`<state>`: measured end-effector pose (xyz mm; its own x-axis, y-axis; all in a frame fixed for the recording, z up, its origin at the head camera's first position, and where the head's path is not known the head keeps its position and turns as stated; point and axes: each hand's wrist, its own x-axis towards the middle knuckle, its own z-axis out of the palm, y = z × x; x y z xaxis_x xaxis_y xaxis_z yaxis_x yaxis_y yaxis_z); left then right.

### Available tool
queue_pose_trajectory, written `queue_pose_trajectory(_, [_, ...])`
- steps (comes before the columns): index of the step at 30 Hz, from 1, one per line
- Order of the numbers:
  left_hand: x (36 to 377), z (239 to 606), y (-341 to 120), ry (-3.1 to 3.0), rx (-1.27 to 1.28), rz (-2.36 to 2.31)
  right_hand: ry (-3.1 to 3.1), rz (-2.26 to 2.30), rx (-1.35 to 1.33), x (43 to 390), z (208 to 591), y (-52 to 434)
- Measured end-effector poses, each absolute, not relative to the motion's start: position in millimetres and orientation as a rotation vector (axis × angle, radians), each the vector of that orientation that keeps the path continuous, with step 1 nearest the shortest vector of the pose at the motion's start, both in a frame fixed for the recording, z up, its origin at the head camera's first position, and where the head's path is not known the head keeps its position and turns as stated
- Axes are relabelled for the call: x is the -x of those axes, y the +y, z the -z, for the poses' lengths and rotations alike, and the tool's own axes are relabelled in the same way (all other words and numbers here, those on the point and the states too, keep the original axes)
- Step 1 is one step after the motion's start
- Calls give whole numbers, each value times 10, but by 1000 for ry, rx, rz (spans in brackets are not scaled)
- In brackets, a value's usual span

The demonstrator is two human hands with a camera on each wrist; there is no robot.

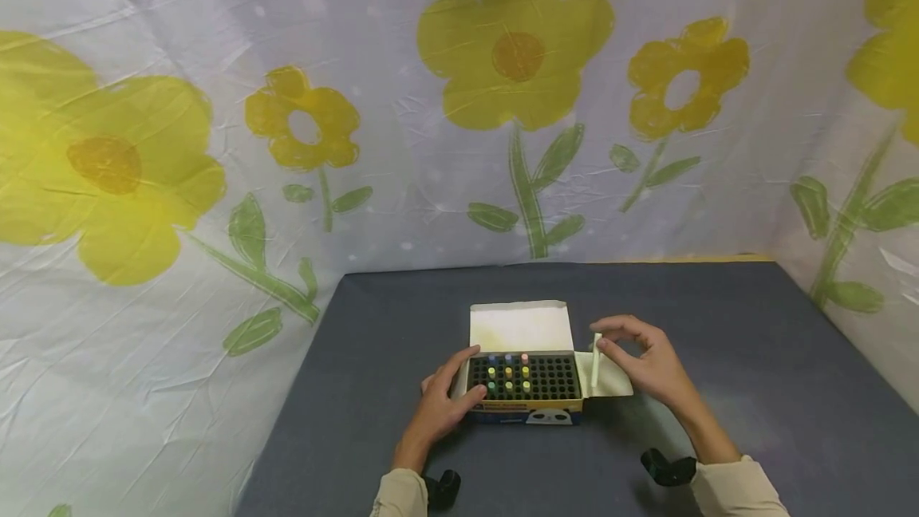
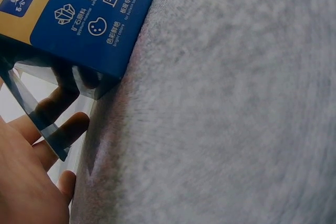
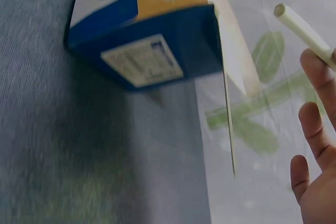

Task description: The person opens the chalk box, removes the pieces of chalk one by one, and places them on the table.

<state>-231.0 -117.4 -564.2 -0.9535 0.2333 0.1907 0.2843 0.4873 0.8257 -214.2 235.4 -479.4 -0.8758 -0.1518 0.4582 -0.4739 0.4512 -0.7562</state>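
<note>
An open blue and yellow chalk box (image 1: 524, 389) sits mid-table, lid flap up, with a black grid holding several coloured chalk sticks (image 1: 508, 373) at its left. My left hand (image 1: 443, 404) grips the box's left side; in the left wrist view the fingers (image 2: 58, 114) lie against the box (image 2: 79, 19). My right hand (image 1: 646, 365) pinches a pale chalk stick (image 1: 595, 361) upright just right of the box. The right wrist view shows that stick (image 3: 304, 27) above the fingers, with the box (image 3: 147, 40) to the left.
The grey felt table (image 1: 718, 421) extends around the box. A flower-print sheet (image 1: 431, 142) hangs close behind and on both sides. Black wrist straps (image 1: 668, 467) show near the front edge.
</note>
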Motion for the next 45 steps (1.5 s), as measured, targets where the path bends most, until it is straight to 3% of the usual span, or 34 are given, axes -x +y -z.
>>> queue_pose_trajectory(22, [2321,5641,-1167,-2685,451,1467,-2709,-1536,-272,1900,5154,3097])
queue_pose_trajectory(29, [2317,5640,-1172,-2695,443,1497,-2767,-1658,-313,1914,5278,3129])
queue_pose_trajectory(45, [2290,5617,-1167,-2676,459,1524,-2825,-1442,-390,1973,5425,3006])
